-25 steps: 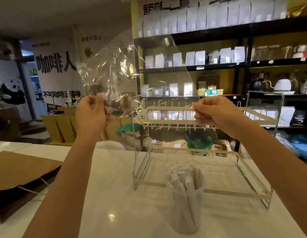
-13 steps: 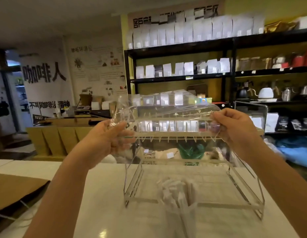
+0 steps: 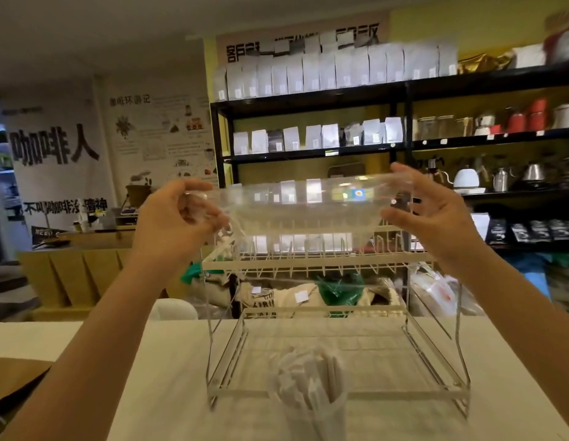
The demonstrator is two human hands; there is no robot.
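Note:
A clear plastic bag (image 3: 303, 206) is stretched wide in the air above a white two-tier wire rack (image 3: 335, 313) on the white counter (image 3: 155, 386). My left hand (image 3: 174, 222) grips the bag's left edge with curled fingers. My right hand (image 3: 429, 211) holds the right edge, thumb and fingers inside the opening and spread. Both hands are at about the same height, just above the rack's upper tier.
A clear cup of white paper-wrapped sticks (image 3: 308, 396) stands in front of the rack, blurred. A brown paper bag (image 3: 12, 380) lies at the counter's left edge. Behind the counter stand black shelves (image 3: 404, 90) with white pouches, kettles and jars, and sacks on the floor.
The bag hung upright and crumpled from my hands a second ago; it is now turned flat and pulled open wide. My right hand's fingers have spread. The view has tilted up.

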